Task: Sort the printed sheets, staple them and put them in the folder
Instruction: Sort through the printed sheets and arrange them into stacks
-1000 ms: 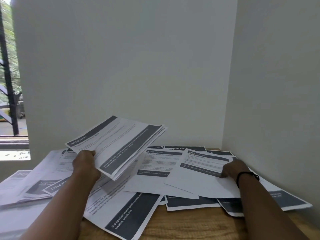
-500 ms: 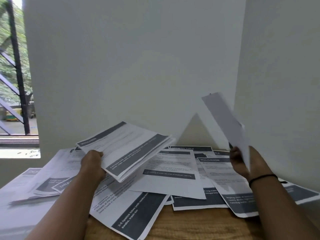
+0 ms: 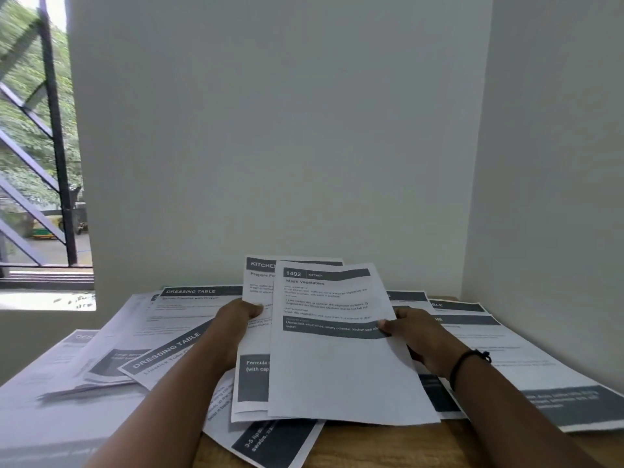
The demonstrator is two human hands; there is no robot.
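White printer paper with dark grey header and footer bands covers most of the wooden worktop (image 3: pixel 388 444) I am looking down on, its grain showing only along the near edge. I see my left hand (image 3: pixel 236 319) gripping the left edge of a small held stack (image 3: pixel 256 383), thumb on the front face, fingers curled behind; its top page reads "KITCHEN" and "Prepare Fo…", with "Formula" in the lower grey block. My right hand (image 3: pixel 415 336) pinches the right edge of a single sheet (image 3: pixel 337 359) lying over that stack, thumb pressed on its grey band. This sheet is flat and smooth, tilted up toward me, headed "1492 KITCHEN", titled "Wash Vegetables", and the band begins "Unwashed vegetables, empty colander, kitchen sink". A thin black wristband (image 3: pixel 467 361) circles my right wrist. Both held pieces hang just above the loose sheets (image 3: pixel 506 359) spread on the worktop, between my two forearms. To the left, overlapping pages (image 3: pixel 189 305) carry "DRESSING TABLE" headings, one square-on, another slanted. The smaller print is too blurred to read. Plain pale walls (image 3: pixel 270 130) meet in the corner behind, and a barred window (image 3: pixel 44 146) shows greenery at far left.
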